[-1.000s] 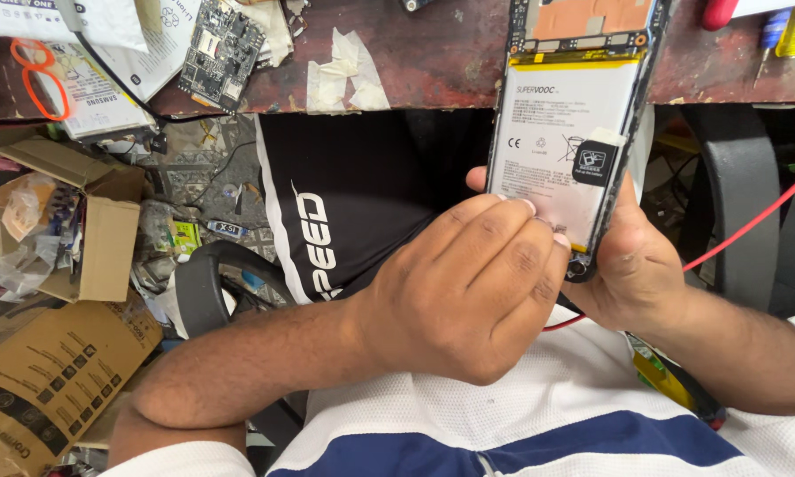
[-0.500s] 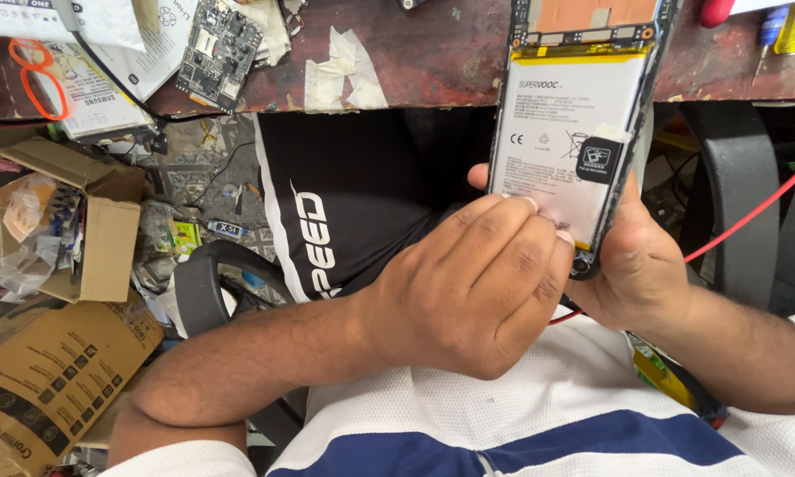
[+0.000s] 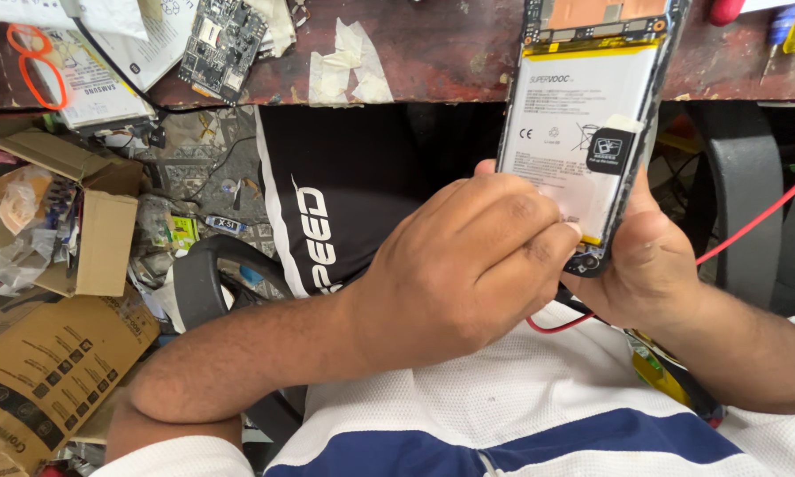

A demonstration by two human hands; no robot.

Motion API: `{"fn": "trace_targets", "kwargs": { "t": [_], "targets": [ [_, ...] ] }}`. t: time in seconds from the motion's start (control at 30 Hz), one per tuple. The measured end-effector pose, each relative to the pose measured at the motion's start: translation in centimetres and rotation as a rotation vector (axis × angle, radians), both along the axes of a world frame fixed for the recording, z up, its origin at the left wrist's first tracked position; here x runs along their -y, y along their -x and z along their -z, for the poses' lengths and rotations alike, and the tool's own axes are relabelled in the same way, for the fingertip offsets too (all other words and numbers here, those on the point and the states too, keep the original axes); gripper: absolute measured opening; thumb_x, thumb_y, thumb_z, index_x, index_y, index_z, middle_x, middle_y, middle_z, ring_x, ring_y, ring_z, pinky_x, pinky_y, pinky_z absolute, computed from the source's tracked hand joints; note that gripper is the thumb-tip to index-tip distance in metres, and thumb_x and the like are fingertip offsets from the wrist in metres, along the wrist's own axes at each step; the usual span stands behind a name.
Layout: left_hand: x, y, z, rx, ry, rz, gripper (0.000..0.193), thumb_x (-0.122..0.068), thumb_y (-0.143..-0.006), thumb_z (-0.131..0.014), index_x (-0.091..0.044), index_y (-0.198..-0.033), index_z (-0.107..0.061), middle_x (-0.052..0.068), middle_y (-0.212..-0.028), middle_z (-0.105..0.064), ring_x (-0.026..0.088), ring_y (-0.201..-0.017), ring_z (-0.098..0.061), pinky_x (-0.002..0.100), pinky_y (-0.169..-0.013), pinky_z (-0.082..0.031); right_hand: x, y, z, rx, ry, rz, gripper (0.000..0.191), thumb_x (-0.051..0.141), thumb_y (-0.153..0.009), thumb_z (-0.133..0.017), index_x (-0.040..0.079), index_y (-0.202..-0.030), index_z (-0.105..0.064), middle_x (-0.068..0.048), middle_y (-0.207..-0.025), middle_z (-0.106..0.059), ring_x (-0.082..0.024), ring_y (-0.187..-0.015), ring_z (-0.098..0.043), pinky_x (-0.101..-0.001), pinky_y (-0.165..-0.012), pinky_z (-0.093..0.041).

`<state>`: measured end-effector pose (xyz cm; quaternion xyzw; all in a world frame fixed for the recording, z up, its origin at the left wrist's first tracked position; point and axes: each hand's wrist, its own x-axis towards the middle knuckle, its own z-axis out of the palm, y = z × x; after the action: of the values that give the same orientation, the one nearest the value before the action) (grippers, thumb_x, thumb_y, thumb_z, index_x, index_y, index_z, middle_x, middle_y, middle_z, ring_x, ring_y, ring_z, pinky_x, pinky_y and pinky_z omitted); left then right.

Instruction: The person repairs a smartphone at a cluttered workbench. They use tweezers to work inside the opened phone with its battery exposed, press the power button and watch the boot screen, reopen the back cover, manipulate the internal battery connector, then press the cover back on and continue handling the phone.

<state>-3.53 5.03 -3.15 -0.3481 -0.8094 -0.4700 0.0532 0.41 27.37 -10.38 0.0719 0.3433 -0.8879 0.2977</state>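
At upper right of the frame, the right hand [image 3: 649, 265] grips the opened phone [image 3: 592, 132] from behind, its white battery facing up. The left hand [image 3: 468, 265], fingers bunched together, presses at the phone's lower edge, seemingly working a connector; steady fine pressure seems needed next.

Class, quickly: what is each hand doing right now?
Left hand: curled, fingertips pressing the lower end of the opened phone; any tool cannot be told.
Right hand: closed around the phone from behind.
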Motion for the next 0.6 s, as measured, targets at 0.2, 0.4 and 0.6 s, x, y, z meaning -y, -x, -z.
{"fn": "trace_targets", "kwargs": {
  "t": [0.2,0.4,0.6],
  "targets": [
    [0.5,0.2,0.2,0.028,-0.061,0.013,0.021,-0.003,-0.093,-0.077,0.006,-0.108,-0.065,0.013,-0.104,-0.062,0.028,-0.100,-0.065,0.041,-0.086,-0.057,0.1,-0.1,0.2,-0.004,-0.014,0.005,0.095,0.052,-0.093,-0.073,0.020,-0.165,-0.021,-0.014,-0.162,-0.038,-0.031,-0.148,-0.042,-0.0490,-0.118,-0.042],
    [0.9,-0.1,0.6,0.145,-0.099,-0.023,0.016,-0.003,-0.096,-0.078,0.001,-0.108,-0.068,0.009,-0.100,-0.061,0.023,-0.091,-0.063,0.033,-0.077,-0.055,0.2,-0.1,0.4,0.029,-0.022,-0.020,0.100,0.053,-0.089,-0.077,0.017,-0.164,-0.022,-0.013,-0.161,-0.038,-0.029,-0.145,-0.043,-0.0481,-0.115,-0.043],
    [1.6,-0.5,0.6,0.311,-0.173,-0.141,0.017,-0.016,-0.089,-0.086,-0.007,-0.095,-0.074,0.003,-0.086,-0.056,0.019,-0.077,-0.050,0.033,-0.067,-0.043,-0.6,-0.4,1.6,0.041,-0.054,-0.132,0.113,0.067,-0.078,-0.078,-0.004,-0.154,-0.034,-0.020,-0.147,-0.049,-0.030,-0.131,-0.051,-0.0478,-0.105,-0.049]
  ]
}}
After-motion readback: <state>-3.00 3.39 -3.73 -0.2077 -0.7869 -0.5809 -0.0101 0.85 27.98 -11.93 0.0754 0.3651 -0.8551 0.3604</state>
